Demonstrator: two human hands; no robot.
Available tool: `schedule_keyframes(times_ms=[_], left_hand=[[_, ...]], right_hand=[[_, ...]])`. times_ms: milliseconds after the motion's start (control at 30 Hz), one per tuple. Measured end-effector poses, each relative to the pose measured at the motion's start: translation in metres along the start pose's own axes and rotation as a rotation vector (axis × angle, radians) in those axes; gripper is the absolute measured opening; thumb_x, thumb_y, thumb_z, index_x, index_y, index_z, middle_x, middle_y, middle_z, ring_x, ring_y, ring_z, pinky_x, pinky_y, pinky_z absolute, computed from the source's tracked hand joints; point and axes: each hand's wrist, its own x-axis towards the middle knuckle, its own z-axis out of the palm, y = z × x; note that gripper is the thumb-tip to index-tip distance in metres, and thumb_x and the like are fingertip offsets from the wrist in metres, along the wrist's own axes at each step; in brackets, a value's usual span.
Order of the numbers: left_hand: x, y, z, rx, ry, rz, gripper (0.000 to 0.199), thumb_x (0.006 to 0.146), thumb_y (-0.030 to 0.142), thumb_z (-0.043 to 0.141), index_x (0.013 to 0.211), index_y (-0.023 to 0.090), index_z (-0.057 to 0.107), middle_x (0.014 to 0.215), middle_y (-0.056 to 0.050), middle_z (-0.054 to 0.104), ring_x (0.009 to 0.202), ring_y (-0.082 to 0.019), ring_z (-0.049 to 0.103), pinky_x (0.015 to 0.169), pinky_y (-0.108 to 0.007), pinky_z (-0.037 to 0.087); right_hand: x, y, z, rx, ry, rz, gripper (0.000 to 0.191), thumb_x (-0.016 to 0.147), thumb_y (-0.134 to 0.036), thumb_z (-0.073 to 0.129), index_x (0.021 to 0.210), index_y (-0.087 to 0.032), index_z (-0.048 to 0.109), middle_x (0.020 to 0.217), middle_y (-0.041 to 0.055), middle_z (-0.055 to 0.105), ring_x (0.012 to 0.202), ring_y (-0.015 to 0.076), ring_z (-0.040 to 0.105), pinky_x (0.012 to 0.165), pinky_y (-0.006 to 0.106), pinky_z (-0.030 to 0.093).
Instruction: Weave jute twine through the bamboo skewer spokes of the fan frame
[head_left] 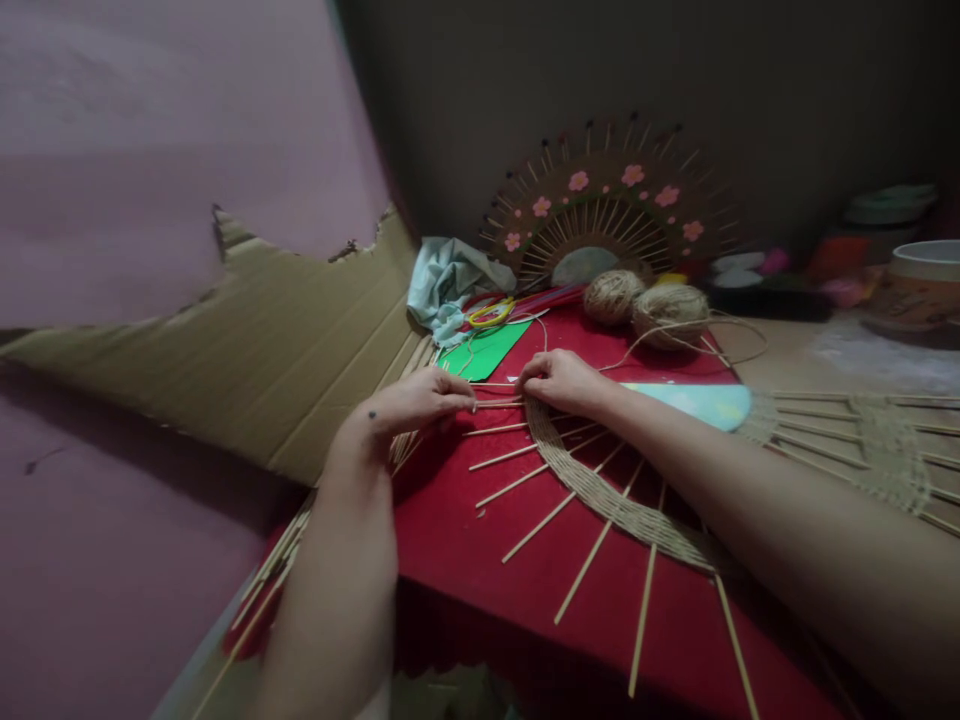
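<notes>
A half-round fan frame of thin wooden sticks lies on the red cloth, with a curved band of woven twine (592, 490) running across the sticks. My left hand (431, 395) pinches the outer end of a stick (499, 405) at the far edge of the frame. Closed over the far end of the woven band, my right hand (559, 382) grips the twine there; its fingertips are partly hidden. A loose strand rises behind this hand. Light blue paper (697, 403) forms the centre of the frame, partly covered by my right forearm.
Two twine balls (670, 315) sit behind my hands. Nearby are yellow-handled scissors (491, 313), green card (487, 352) and a pale cloth (450, 280). A flower-decorated fan (600, 200) stands at the back. Torn cardboard (300, 340) leans left; loose sticks (277, 560) lie beside my left arm.
</notes>
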Motion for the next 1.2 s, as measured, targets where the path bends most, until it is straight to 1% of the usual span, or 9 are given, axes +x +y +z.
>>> schedule_keyframes(times_ms=[167,300,433,600,800,933,1033,1133,1200], left_hand=[[0.001,-0.012,-0.005,0.135,-0.109,0.006,0.021,0.072,0.033,0.059,0.065,0.015,0.067,0.050,0.003,0.048,0.045,-0.007,0.039,0.042,-0.018,0.026],[0.001,-0.009,-0.003,0.223,-0.090,0.003,0.019,0.068,0.030,0.059,0.057,0.015,0.064,0.050,0.003,0.048,0.046,-0.007,0.038,0.044,-0.020,0.025],[0.003,-0.008,-0.002,0.283,-0.084,-0.033,0.020,0.069,0.027,0.055,0.054,0.015,0.059,0.049,0.003,0.049,0.047,-0.008,0.040,0.045,-0.021,0.027],[0.002,-0.020,-0.006,0.075,-0.106,-0.068,0.023,0.072,0.032,0.060,0.058,0.015,0.057,0.047,0.005,0.043,0.042,-0.006,0.034,0.041,-0.020,0.024],[-0.003,-0.028,-0.012,-0.118,-0.090,-0.077,0.023,0.067,0.034,0.070,0.064,0.012,0.068,0.052,0.001,0.057,0.045,-0.007,0.046,0.045,-0.019,0.035],[-0.002,-0.023,-0.009,-0.173,-0.196,-0.069,0.023,0.063,0.033,0.075,0.073,0.013,0.073,0.062,-0.002,0.067,0.054,-0.010,0.057,0.054,-0.021,0.046],[-0.004,-0.015,-0.008,-0.146,-0.273,-0.025,0.023,0.063,0.034,0.076,0.074,0.014,0.074,0.063,-0.003,0.068,0.055,-0.010,0.058,0.054,-0.020,0.047],[-0.011,-0.007,-0.009,-0.135,-0.273,0.057,0.026,0.068,0.037,0.073,0.078,0.013,0.074,0.066,-0.004,0.068,0.057,-0.010,0.056,0.054,-0.020,0.045],[-0.016,-0.002,-0.010,-0.113,-0.232,0.131,0.026,0.072,0.038,0.070,0.074,0.012,0.073,0.064,-0.003,0.064,0.059,-0.009,0.052,0.056,-0.020,0.043]], right_hand=[[-0.002,-0.002,0.002,-0.029,-0.017,-0.005,0.016,0.072,-0.033,0.070,0.082,-0.022,0.074,0.078,0.0025,0.068,0.072,0.0155,0.058,0.063,0.023,0.040],[-0.002,-0.003,0.006,-0.084,-0.013,-0.019,0.014,0.066,-0.032,0.075,0.078,-0.024,0.073,0.080,0.0023,0.065,0.074,0.0164,0.056,0.063,0.025,0.037],[-0.002,-0.005,0.006,-0.116,0.016,-0.021,0.014,0.068,-0.032,0.074,0.079,-0.024,0.071,0.080,0.0033,0.062,0.072,0.0170,0.054,0.061,0.026,0.036],[-0.003,-0.011,-0.003,-0.114,0.066,-0.063,0.012,0.071,-0.027,0.070,0.081,-0.022,0.071,0.081,0.0034,0.057,0.072,0.0162,0.052,0.063,0.025,0.037],[-0.003,-0.014,-0.015,-0.090,0.119,-0.095,0.011,0.070,-0.022,0.068,0.080,-0.020,0.070,0.077,0.0024,0.055,0.071,0.0152,0.051,0.064,0.024,0.038],[-0.001,-0.011,-0.018,-0.081,0.127,-0.090,0.009,0.070,-0.020,0.069,0.079,-0.019,0.070,0.073,0.0012,0.056,0.070,0.0146,0.051,0.062,0.023,0.037],[-0.001,-0.009,-0.018,-0.088,0.119,-0.080,0.009,0.070,-0.019,0.069,0.078,-0.019,0.069,0.072,0.0009,0.057,0.070,0.0145,0.052,0.062,0.023,0.037],[-0.002,-0.008,-0.015,-0.108,0.105,-0.068,0.008,0.070,-0.022,0.069,0.077,-0.019,0.069,0.074,0.0019,0.059,0.070,0.0149,0.052,0.061,0.023,0.037],[-0.002,-0.008,-0.013,-0.123,0.097,-0.063,0.006,0.072,-0.023,0.066,0.076,-0.018,0.068,0.075,0.0027,0.060,0.069,0.0149,0.052,0.061,0.024,0.036]])
